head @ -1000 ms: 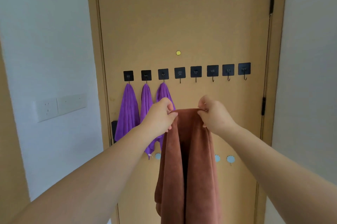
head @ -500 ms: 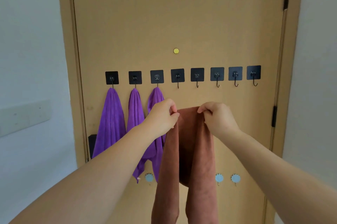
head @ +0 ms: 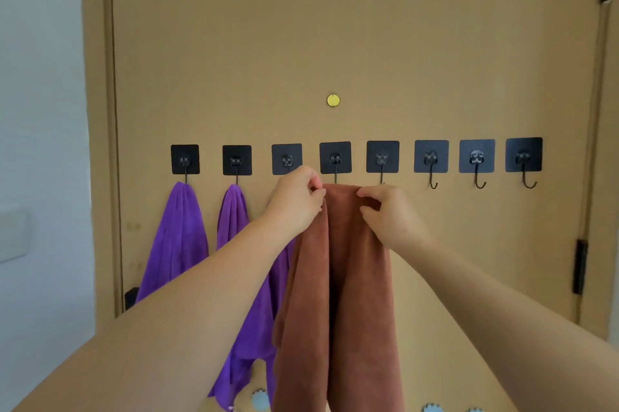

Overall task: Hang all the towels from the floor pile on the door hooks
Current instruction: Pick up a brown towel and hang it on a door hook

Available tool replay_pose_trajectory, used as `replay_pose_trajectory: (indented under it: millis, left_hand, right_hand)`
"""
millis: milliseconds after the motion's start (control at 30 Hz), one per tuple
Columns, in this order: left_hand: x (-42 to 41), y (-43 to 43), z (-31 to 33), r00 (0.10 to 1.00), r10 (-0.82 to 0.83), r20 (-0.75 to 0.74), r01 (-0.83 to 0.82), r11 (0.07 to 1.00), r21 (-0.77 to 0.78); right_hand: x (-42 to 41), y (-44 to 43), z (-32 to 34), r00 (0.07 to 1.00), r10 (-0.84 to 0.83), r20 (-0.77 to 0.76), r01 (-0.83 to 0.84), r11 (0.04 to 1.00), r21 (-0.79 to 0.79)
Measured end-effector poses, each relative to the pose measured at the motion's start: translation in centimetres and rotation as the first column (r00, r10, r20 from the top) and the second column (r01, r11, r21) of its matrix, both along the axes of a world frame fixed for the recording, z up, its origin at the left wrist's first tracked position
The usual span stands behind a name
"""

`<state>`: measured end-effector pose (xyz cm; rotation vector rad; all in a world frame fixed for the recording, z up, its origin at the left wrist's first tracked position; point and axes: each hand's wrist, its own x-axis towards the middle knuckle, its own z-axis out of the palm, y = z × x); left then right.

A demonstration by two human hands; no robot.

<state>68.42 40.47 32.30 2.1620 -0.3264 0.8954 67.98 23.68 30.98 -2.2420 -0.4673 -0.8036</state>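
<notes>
Nearest the camera, two bare forearms reached up and forward toward the fourth hook (head: 335,158), counted from the left in a row of eight black square-backed hooks on the door (head: 335,26). The left hand (head: 296,202) sat just below and left of that hook, its fingers (head: 316,192) pinched on the top edge of the brown towel (head: 338,277). The right hand (head: 390,217) sat just below and right of the hook, its fingers (head: 366,192) curled and gripping the same top fold. The brown towel's upper edge lay stretched between the two hands directly under the fourth hook, covering the hook's tip, and whether the cloth had caught on it could not be told. From there the towel fell in two long folds straight down out of view.

Left of the fourth hook, three hooks carried purple towels: the first purple towel (head: 179,234) farthest left, the second purple towel (head: 232,217) next, and the third purple towel (head: 279,284) largely hidden behind the left arm. Right of the fourth hook, the three farthest hooks hung bare. A small yellow dot (head: 333,100) sat on the door straight above the fourth hook. Pale blue scalloped stickers (head: 260,400) showed far below it. A black hinge (head: 579,265) stood far to its right, and the white wall (head: 40,110) far to its left.
</notes>
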Motion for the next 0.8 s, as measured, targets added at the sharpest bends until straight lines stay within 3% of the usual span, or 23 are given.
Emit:
replay_pose_trajectory:
  millis: [367, 633, 800]
  left_hand:
    - [10.0, 0.4, 2.3, 0.99, -0.105, -0.093, 0.099, 0.993, -0.063]
    - [12.4, 0.4, 0.7, 0.983, -0.05, -0.177, 0.082, 0.981, 0.176]
    - [11.4, 1.3, -1.8, 0.964, -0.192, -0.181, 0.231, 0.947, 0.222]
  right_hand:
    - [8.1, 2.3, 1.3, 0.993, -0.111, 0.049, 0.114, 0.992, -0.057]
    - [10.9, 2.9, -1.3, 0.995, -0.09, -0.032, 0.091, 0.995, 0.048]
    - [10.5, 4.2, -4.1, 0.999, 0.014, -0.035, -0.008, 0.986, 0.164]
